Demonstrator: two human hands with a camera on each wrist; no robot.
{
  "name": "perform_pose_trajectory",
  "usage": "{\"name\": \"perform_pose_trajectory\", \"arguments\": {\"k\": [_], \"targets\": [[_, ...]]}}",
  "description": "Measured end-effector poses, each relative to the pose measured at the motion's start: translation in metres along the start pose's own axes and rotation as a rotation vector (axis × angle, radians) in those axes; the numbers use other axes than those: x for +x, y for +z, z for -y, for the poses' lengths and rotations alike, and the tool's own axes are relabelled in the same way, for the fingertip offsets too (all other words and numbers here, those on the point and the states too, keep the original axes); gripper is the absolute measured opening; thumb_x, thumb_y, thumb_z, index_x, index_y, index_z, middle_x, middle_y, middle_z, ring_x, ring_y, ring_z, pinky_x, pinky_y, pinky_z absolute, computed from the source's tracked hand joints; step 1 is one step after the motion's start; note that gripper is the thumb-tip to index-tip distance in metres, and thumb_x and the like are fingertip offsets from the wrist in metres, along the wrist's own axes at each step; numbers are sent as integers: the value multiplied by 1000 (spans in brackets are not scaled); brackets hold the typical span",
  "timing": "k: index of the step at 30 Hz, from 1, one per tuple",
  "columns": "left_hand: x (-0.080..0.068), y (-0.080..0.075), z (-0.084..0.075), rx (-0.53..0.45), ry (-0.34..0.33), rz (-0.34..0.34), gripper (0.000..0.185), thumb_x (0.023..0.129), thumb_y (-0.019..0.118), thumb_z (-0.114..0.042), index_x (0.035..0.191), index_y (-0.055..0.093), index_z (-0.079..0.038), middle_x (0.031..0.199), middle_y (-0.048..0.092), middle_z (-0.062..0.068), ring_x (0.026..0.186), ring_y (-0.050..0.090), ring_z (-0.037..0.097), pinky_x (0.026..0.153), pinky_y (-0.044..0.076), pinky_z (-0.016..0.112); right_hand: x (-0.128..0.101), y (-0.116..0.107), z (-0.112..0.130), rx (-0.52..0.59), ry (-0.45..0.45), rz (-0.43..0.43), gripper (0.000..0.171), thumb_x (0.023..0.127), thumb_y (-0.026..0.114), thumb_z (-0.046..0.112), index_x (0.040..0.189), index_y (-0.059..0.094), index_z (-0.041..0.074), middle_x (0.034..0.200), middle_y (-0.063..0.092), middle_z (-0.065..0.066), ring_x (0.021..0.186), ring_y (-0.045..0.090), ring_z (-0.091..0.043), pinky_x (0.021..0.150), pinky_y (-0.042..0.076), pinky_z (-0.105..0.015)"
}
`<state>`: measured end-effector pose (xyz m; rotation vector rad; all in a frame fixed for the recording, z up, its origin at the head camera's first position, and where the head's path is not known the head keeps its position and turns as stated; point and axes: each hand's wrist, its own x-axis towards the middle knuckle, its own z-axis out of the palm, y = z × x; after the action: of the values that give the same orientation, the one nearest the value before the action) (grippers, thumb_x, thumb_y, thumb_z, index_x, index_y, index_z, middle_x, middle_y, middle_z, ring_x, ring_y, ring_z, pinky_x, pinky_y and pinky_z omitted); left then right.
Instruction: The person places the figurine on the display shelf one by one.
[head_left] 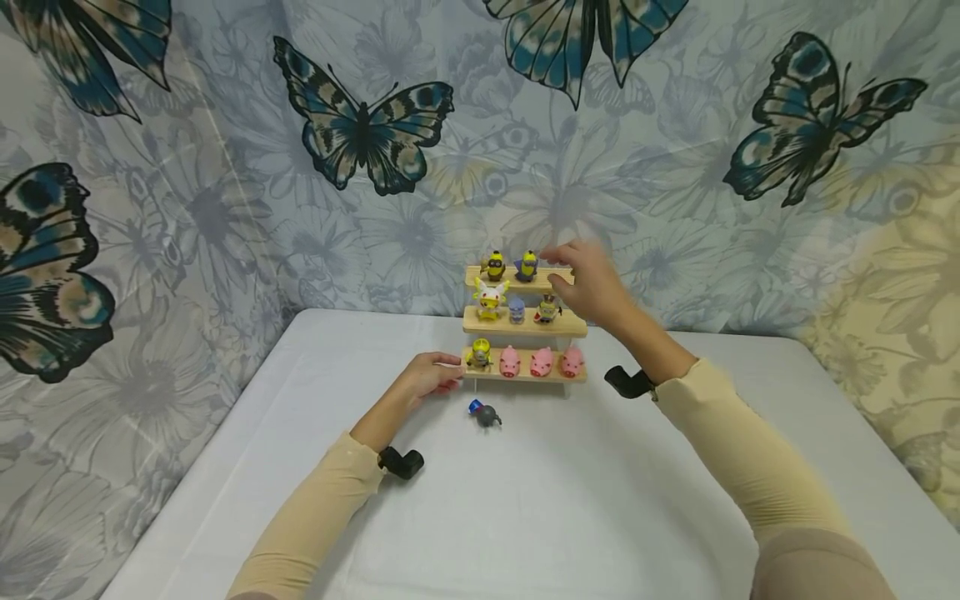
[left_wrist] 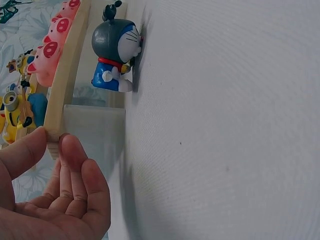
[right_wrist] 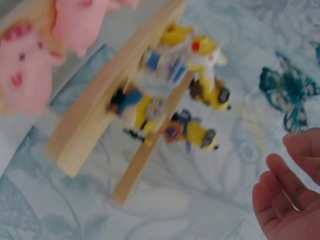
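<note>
A three-tier wooden display shelf (head_left: 525,377) stands on the table. My left hand (head_left: 429,377) pinches the left end of its lowest board, thumb above and index finger below in the left wrist view. Beside the right end of the top board, my right hand (head_left: 592,282) is raised, fingers loosely bent, holding nothing. On the top board are two yellow minion figures, the nearer one (head_left: 527,266) in purple. The middle board bears a yellow figure with white ears (head_left: 490,300), a small bluish figure (head_left: 517,310) and a minion (head_left: 547,309). Below are a minion (head_left: 479,354) and three pink pigs (head_left: 541,362).
A grey-and-blue cat figure (left_wrist: 114,47) with a red collar lies on its side on the white table (head_left: 540,500), in front of the shelf. Behind the shelf hangs a butterfly-patterned cloth (head_left: 420,242).
</note>
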<state>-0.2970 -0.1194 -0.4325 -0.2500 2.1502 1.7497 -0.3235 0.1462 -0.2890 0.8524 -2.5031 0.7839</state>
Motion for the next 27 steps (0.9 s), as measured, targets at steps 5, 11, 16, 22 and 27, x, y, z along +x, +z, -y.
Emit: {"name": "perform_pose_trajectory", "arguments": {"k": [5, 11, 16, 22, 27], "targets": [[1, 0, 2, -9, -1, 2, 36, 93, 66, -14, 126, 60, -2, 85, 70, -1, 68, 63, 6, 67, 52, 23, -15, 7, 10, 14, -119, -39, 29, 86, 60, -7, 114, 68, -1, 106, 68, -18, 95, 58, -35, 78, 49, -44], [1, 0, 3, -2, 3, -1, 35, 93, 65, -14, 126, 60, -2, 85, 70, 0, 67, 63, 6, 67, 52, 22, -35, 18, 15, 0, -273, -66, 29, 84, 64, -9, 110, 69, 1, 96, 68, -14, 84, 58, -30, 70, 45, -39], [0, 0, 4, 1, 5, -3, 34, 93, 65, -13, 125, 60, -2, 86, 71, 1, 67, 63, 6, 68, 52, 23, -51, 29, 17, 2, -369, -45, 28, 81, 69, -7, 107, 69, 1, 97, 69, -12, 87, 59, -27, 69, 46, -37], [-1, 2, 3, -2, -1, -3, 34, 93, 66, -14, 125, 61, -3, 94, 73, 6, 67, 63, 6, 68, 53, 24, -67, 41, 21, 22, -374, 47, 27, 83, 69, -3, 109, 70, 4, 101, 68, -8, 94, 59, -24, 78, 50, -39], [0, 1, 1, -1, -3, -5, 35, 93, 65, -14, 126, 60, -3, 86, 71, 0, 67, 63, 6, 66, 51, 23, -73, 50, 25, 9, -356, 112, 29, 82, 72, 1, 111, 70, 7, 104, 68, -6, 99, 60, -25, 83, 51, -41]]}}
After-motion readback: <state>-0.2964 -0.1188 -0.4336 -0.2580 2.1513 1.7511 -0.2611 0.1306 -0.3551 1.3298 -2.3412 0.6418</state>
